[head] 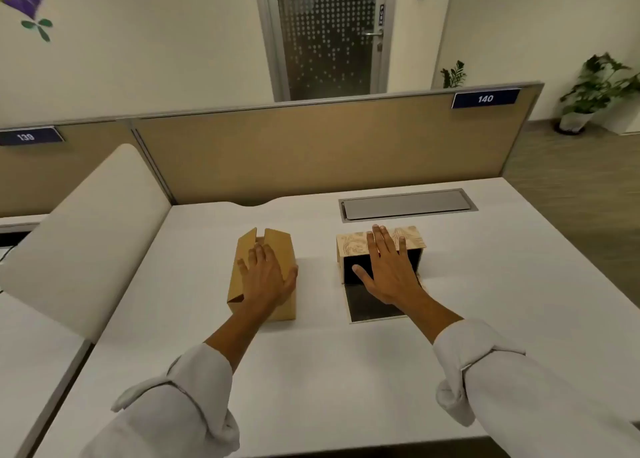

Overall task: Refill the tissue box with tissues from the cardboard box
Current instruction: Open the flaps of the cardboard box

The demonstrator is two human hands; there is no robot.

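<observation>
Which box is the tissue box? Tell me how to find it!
Look at the white desk, just in front of its grey flap. The tissue box sits there under the right hand. Unlike the plain brown cardboard box beside it, it has swirly carvings on top and a dark open side.
</observation>
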